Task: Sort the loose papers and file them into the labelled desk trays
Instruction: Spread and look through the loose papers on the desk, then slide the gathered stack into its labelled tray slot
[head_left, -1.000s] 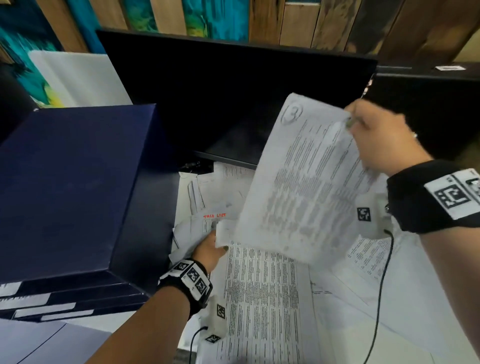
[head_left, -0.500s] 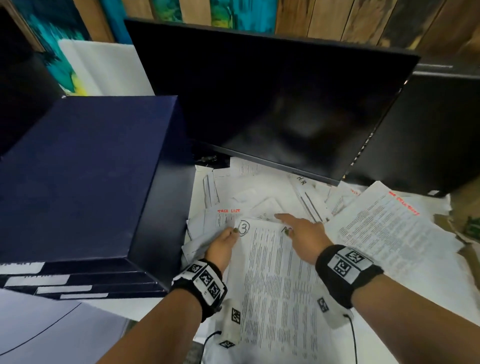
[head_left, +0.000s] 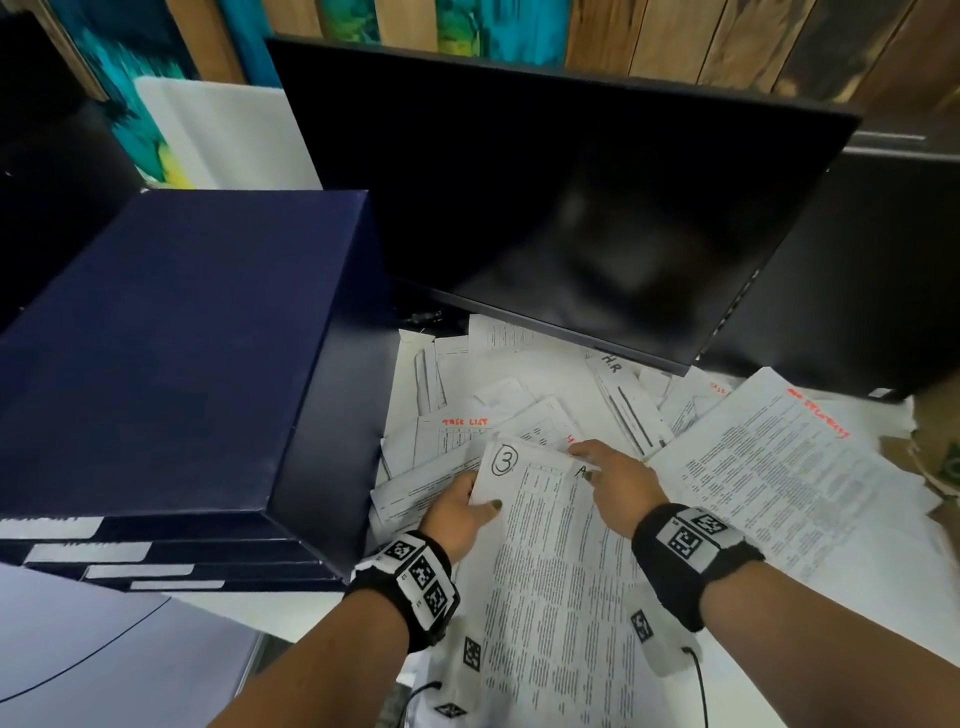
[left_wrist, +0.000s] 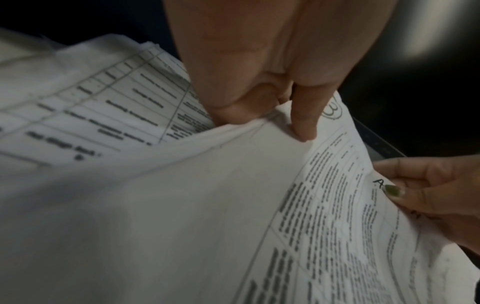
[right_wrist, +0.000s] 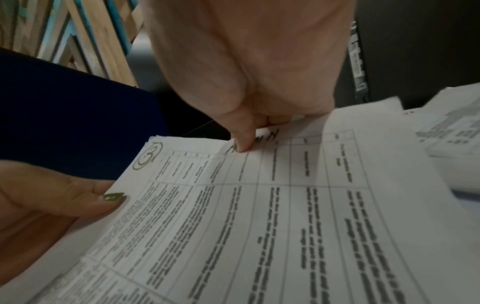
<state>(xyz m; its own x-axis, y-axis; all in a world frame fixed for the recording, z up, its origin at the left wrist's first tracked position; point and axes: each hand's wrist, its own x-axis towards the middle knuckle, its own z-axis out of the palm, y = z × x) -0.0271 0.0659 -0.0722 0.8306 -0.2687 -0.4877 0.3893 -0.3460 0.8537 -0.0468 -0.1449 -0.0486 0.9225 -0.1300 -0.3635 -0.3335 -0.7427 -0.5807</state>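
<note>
A printed sheet with a circled 3 lies over the loose paper pile in front of me. My left hand pinches its top left corner, thumb on top, fingers underneath. My right hand pinches the top edge beside the handwritten letters, thumb pressing on the sheet. The corner is raised a little off the pile. The dark blue stack of desk trays stands to the left, its white labels facing me.
A black monitor hangs over the back of the pile. Among the papers are one headed TASK LIST, one marked H.R and a large sheet with red writing on the right. A pale folder lies at the bottom left.
A second ago my right hand held the sheet marked 3 up in the air. It came down onto the pile, and now both hands pinch its top end.
</note>
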